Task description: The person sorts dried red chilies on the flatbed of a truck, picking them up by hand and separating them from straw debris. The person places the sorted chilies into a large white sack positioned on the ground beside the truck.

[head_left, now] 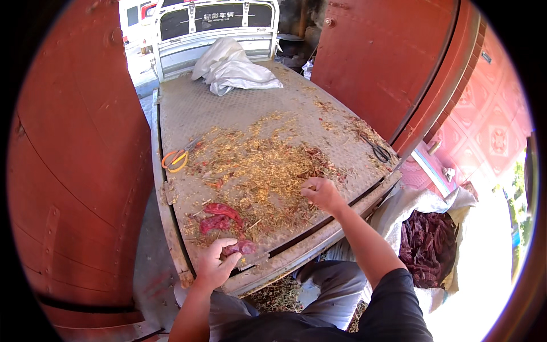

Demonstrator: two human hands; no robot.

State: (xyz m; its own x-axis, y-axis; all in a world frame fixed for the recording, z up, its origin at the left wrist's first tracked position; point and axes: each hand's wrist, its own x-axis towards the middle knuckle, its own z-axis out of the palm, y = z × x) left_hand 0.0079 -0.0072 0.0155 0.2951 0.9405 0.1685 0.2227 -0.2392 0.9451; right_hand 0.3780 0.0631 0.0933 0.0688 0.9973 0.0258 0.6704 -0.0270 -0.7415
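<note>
My left hand (214, 264) is at the near left corner of the truck bed, thumb and forefinger closed round one end of a wrinkled dried red pepper (241, 247). Just beyond it lie more red peppers (221, 218), crumpled and touching each other. Over the near right part of the bed, my right hand (322, 195) is closed in a pinch; what its fingertips hold, if anything, is too small to make out. Beneath and beside it spreads a layer of yellow seeds and stem bits (262, 176).
Orange-handled scissors (175, 161) lie at the bed's left edge, dark-handled scissors (379, 151) at its right. A white sack (233, 68) is heaped at the far end. Beside my right arm stands an open sack (462, 199) of dark red dried peppers (427, 245). Red metal doors (80, 154) flank the bed.
</note>
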